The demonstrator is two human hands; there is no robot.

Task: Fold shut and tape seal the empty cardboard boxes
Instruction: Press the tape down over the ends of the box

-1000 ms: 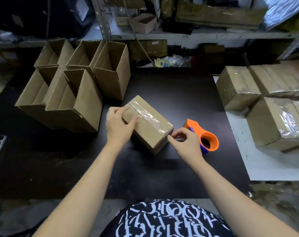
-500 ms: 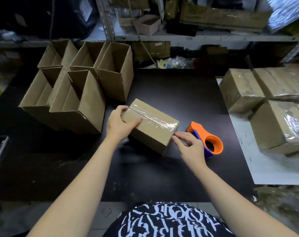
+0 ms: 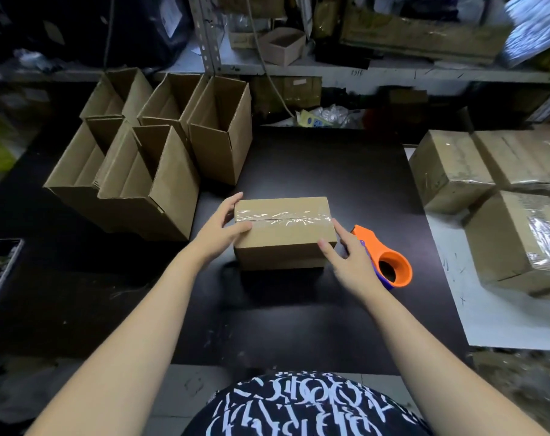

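Note:
A small closed cardboard box (image 3: 283, 237) lies square to me on the black table (image 3: 314, 162), with a strip of clear tape along its top seam. My left hand (image 3: 221, 228) grips its left end, thumb on top and fingers round the far corner. My right hand (image 3: 350, 262) touches the box's right end with straight, spread fingers. An orange tape dispenser (image 3: 384, 259) lies just right of that hand, partly hidden by it.
Several open, empty cardboard boxes (image 3: 148, 146) stand at the back left of the table. Taped boxes (image 3: 503, 196) are stacked on a white sheet (image 3: 487, 309) to the right. A cluttered shelf (image 3: 330, 67) runs along the back. A dark tray (image 3: 0, 269) sits at the far left.
The box has been turned from a diagonal to lie square to me. My right hand moved from its near corner to its right end; my left hand stayed on the left end.

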